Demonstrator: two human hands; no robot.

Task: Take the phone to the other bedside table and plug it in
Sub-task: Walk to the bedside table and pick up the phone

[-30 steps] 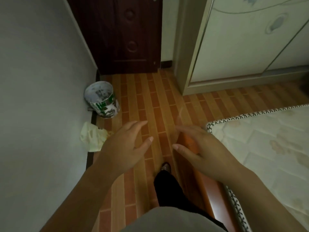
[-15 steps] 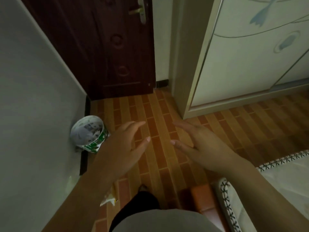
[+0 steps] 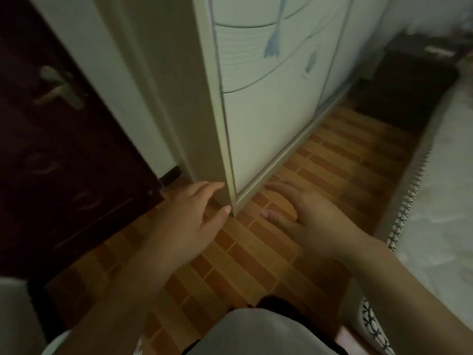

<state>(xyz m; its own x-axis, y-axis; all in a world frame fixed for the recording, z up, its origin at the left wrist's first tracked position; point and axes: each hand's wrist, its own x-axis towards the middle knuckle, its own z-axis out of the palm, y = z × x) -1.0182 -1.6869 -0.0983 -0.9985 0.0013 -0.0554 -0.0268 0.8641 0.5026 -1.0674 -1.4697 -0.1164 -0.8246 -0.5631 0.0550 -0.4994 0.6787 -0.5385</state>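
Both hands were out front over the floor (image 3: pixel 256 252), palms down and nothing in them. The left hand (image 3: pixel 186 221) was spread loose, fingers extended, thumb angled toward the wardrobe's corner post; in the frame its fingertips lay against the base of that post, though I couldn't tell whether they really touched it. The right hand (image 3: pixel 304 219) was just as open, fingers fanned over the brick-pattern tiles, a little blurred. No phone in sight anywhere, so where it was I couldn't say.

The pale wardrobe (image 3: pixel 268 111) filled the centre, blue motifs on its doors, its corner between the two hands. A dark wooden door (image 3: pixel 51 162) with a lever handle (image 3: pixel 60 89) stood to the left. Along the right edge ran the bed (image 3: pixel 448 201), pale quilted cover with a stitched border. Far back by the bed's head sat a dark bedside table (image 3: pixel 409 80), something pale and flat on top, too blurred to identify
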